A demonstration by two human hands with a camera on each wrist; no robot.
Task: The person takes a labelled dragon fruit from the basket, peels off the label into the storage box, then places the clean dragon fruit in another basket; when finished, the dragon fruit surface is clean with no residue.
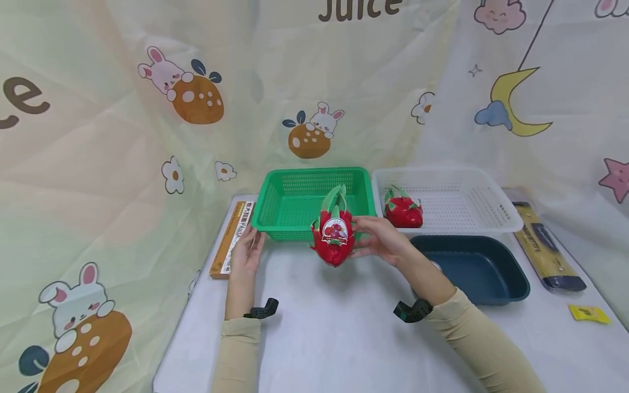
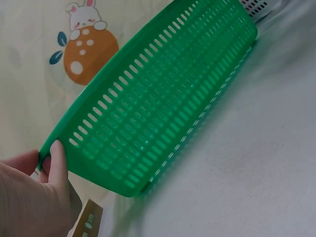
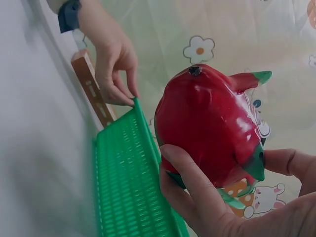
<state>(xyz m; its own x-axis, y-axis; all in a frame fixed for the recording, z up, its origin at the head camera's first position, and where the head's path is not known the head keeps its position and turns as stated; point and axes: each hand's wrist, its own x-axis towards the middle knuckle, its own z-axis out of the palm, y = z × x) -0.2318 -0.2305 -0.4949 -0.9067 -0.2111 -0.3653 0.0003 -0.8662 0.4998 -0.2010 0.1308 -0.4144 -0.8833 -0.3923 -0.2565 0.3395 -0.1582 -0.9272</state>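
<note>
My right hand [image 1: 380, 238] grips a red dragon fruit [image 1: 334, 240] with green leaf tips and a round label, held up in front of the green basket [image 1: 314, 232]. In the right wrist view, the thumb and fingers [image 3: 190, 173] clasp the fruit [image 3: 207, 118] from opposite sides. At the basket's front left corner, my left hand [image 1: 247, 251] pinches the rim, thumb and fingers on either side of it in the left wrist view. A second dragon fruit [image 1: 404, 210] lies in the left part of the white basket [image 1: 457, 224].
Left of the green basket lies a pasta box [image 1: 231, 240]. A dark blue tray [image 1: 472, 295] stands before the white basket. Farther right are a spaghetti packet [image 1: 547, 248] and a small yellow packet [image 1: 588, 314]. A printed cloth [image 1: 255, 82] hangs behind the table.
</note>
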